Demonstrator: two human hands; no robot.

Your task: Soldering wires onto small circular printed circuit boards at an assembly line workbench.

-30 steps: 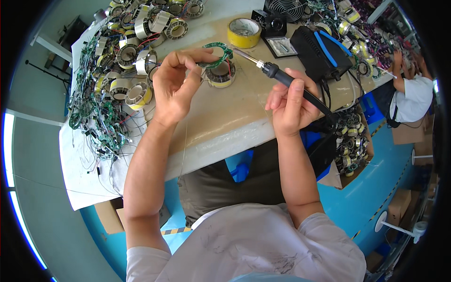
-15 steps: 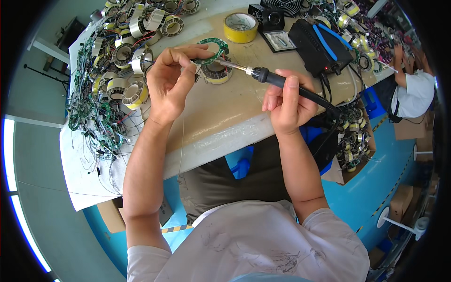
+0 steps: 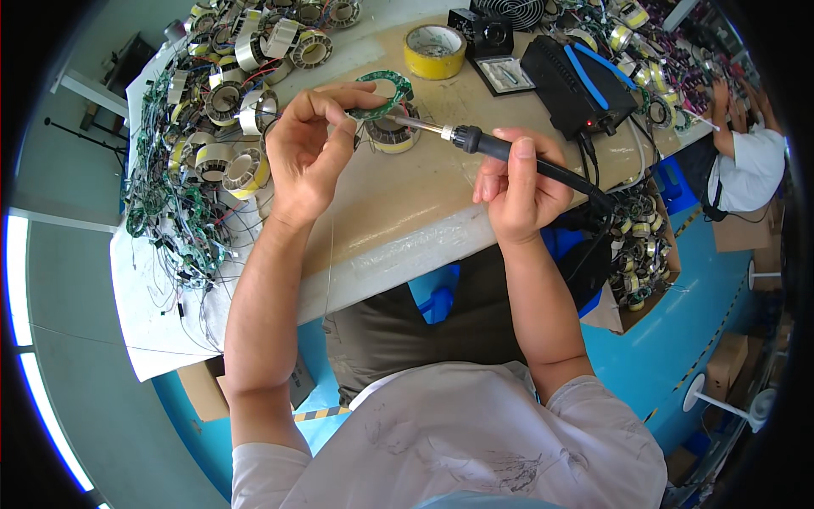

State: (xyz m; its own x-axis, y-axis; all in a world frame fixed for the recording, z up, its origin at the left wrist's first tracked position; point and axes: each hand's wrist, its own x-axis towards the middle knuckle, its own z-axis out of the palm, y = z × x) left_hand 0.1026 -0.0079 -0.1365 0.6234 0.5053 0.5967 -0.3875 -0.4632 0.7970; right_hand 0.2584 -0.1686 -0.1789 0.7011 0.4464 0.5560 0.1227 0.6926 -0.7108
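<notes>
Both arms reach forward and are bare from above the elbows down to the fingers. The left forearm (image 3: 270,293) leans slightly to the right, and the left wrist (image 3: 292,216) bends only a little. The left hand (image 3: 303,161) is raised, with the left thumb (image 3: 336,153) and left index finger (image 3: 349,96) making a pinch; this finger points to the right. The right forearm (image 3: 539,293) leans slightly to the left. The right hand (image 3: 527,188) is closed as around a pen, the right thumb (image 3: 525,159) stretched forward, the other fingers curled inward. The two hands are apart.
</notes>
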